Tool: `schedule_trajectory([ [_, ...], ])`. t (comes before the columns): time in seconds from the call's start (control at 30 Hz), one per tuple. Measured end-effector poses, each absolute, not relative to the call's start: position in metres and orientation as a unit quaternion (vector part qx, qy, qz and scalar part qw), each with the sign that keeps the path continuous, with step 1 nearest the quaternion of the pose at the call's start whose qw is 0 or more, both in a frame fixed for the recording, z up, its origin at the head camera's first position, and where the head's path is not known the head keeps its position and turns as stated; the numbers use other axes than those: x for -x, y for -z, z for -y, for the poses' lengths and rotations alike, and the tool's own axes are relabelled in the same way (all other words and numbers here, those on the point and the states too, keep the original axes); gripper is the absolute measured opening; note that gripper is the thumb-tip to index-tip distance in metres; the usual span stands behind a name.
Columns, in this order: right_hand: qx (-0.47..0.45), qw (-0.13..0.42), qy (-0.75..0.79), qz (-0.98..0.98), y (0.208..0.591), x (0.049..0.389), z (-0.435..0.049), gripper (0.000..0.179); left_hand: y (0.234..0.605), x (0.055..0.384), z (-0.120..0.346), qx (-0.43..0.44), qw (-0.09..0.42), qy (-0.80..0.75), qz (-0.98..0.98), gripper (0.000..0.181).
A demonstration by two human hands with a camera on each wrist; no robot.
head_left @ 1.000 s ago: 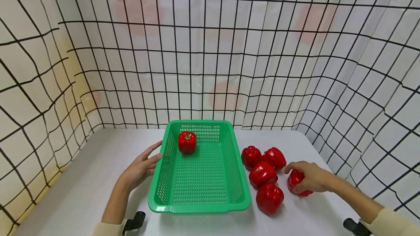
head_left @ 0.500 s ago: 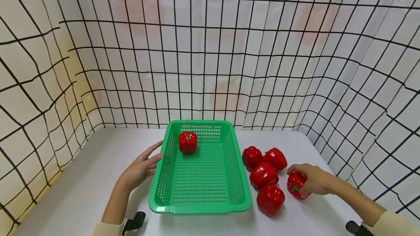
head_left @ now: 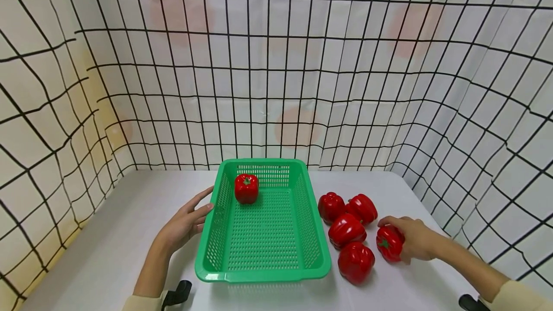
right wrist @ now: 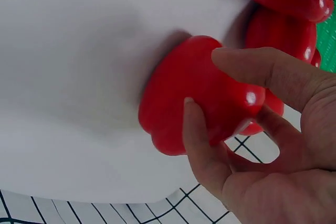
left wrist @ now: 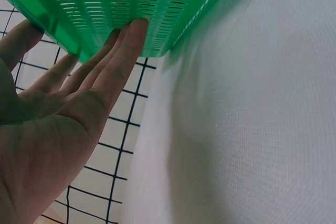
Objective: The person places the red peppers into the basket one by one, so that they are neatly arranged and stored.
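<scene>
My right hand (head_left: 419, 239) curls its thumb and fingers around a red bell pepper (head_left: 389, 243) on the white table, its green stem turned to the left and toward me. In the right wrist view, the thumb and a fingertip lie on opposite parts of that glossy pepper (right wrist: 194, 87). On the other side, my left hand (head_left: 183, 224) rests with extended fingers against the left wall of a green perforated basket (head_left: 263, 276); the thumb is at the rim. One red bell pepper (head_left: 246, 189) stands upright inside the basket, near its far left corner.
Several more red bell peppers (head_left: 347, 231) lie clustered between the basket's right side and my right hand. The white table (head_left: 142, 196) is bounded by pale walls with a black grid net (head_left: 268, 76) at the back and sides.
The pepper at my right hand has turned, so its stem now shows and points left. The right fingers have shifted around it. My left hand and the basket stay in place.
</scene>
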State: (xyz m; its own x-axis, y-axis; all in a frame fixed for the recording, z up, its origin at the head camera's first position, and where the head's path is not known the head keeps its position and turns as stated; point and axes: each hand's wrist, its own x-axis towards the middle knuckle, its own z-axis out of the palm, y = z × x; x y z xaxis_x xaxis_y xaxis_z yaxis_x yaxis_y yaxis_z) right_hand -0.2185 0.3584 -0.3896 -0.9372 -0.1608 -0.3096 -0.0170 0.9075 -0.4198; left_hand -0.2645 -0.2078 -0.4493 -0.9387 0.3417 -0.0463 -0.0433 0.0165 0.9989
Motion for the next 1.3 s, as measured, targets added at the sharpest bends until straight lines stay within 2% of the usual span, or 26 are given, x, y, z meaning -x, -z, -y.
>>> schedule_trajectory([
  [0.8, 0.076, 0.134, 0.19, -0.97, 0.394, 0.214, -0.36, 0.088, 0.448, 0.264, 0.208, -0.104, 0.143, -0.697, -0.695, 0.066],
  [1.3, 0.116, 0.088, 0.197, -0.97, 0.357, 0.222, -0.35, 0.086, 0.449, 0.265, 0.208, -0.108, 0.144, -0.698, -0.693, 0.065],
])
